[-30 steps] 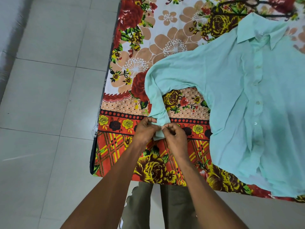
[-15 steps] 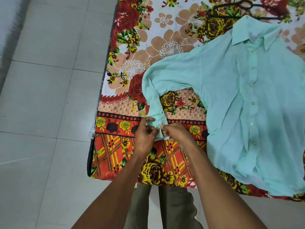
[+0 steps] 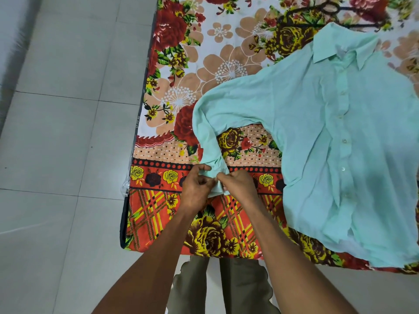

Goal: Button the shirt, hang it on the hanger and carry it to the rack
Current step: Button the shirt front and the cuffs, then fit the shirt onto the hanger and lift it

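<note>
A mint-green shirt (image 3: pixel 317 132) lies face up on a flowered bedsheet (image 3: pixel 204 53), collar at the far right, its front placket closed down the middle. One long sleeve curves toward me and ends in a cuff (image 3: pixel 216 177). My left hand (image 3: pixel 195 191) and my right hand (image 3: pixel 238 186) meet at that cuff, each pinching its edge between thumb and fingers. The cuff's button is hidden by my fingers. A dark hanger (image 3: pixel 335 13) lies on the sheet just beyond the collar.
The bed's near left corner (image 3: pixel 127 223) is close to my legs. Grey tiled floor (image 3: pixel 63 132) spreads to the left and in front of the bed. No rack is in view.
Both hands stay on the cuff with only small finger movements. My head has shifted slightly, so the shirt sits a bit lower and further left in view.
</note>
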